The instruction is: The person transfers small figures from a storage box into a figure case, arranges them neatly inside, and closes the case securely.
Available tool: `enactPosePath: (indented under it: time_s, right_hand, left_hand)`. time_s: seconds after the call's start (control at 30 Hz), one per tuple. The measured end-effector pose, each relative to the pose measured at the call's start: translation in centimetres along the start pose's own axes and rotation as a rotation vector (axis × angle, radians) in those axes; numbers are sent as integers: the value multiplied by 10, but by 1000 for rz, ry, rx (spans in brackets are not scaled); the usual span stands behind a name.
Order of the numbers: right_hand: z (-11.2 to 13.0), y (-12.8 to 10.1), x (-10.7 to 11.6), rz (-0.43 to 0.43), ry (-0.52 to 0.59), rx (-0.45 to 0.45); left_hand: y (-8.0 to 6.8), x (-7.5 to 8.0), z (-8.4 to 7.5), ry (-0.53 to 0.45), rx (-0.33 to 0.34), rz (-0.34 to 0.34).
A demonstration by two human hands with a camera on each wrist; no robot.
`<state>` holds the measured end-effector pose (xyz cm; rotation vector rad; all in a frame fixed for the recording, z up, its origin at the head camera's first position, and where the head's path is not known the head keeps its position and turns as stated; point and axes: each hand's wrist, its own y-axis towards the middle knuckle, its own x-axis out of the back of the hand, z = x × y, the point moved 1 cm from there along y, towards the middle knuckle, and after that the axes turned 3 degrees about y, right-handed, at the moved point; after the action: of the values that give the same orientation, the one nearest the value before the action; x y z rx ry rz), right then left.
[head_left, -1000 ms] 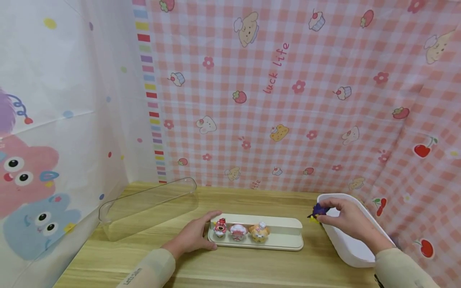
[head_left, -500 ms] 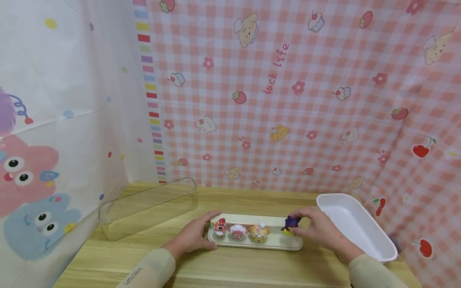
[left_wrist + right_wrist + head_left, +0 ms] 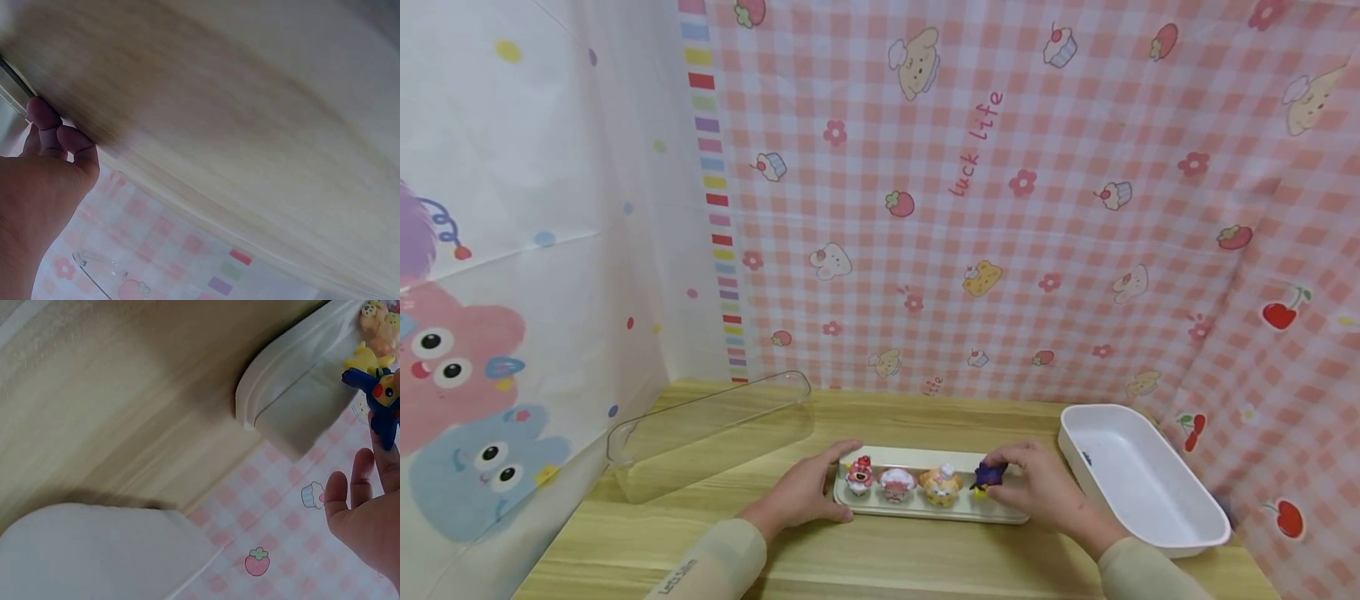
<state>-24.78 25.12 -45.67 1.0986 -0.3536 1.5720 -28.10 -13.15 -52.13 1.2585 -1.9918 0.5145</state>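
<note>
Right hand (image 3: 1037, 492): pinches a small blue-and-yellow figure (image 3: 987, 476) between its fingertips, holding it over the right part of the cream display tray (image 3: 1000, 512), just beside the third figure.
Left hand (image 3: 805, 492): rests against the tray's left end with fingers fairly straight, gripping nothing; it seems to steady the tray.
Already on tray: three small figures stand in a row, a red-topped one (image 3: 859, 476), a pink one (image 3: 896, 482) and an orange one (image 3: 941, 483).
White bin (image 3: 1180, 533): sits to the right on the tabletop (image 3: 880, 567), with only a tiny dark speck visible inside.
Clear cover (image 3: 707, 433): lies apart on the tabletop to the left, off the tray.
Progress: by my reading, three figures are placed and the fourth is arriving but not yet released; the cover is not yet on.
</note>
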Motion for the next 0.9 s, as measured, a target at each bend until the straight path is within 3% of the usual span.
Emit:
enactPosePath:
  time_s: [0.27,0.9]
  right_hand:
    - [0,-2,-8,-35,-88,2]
    - [-2,-3,-21,-34,-127,-23]
  left_hand:
    - [-2,0,-2,-15,-6,-5]
    - [-1,1,-2,-1,-2,-3]
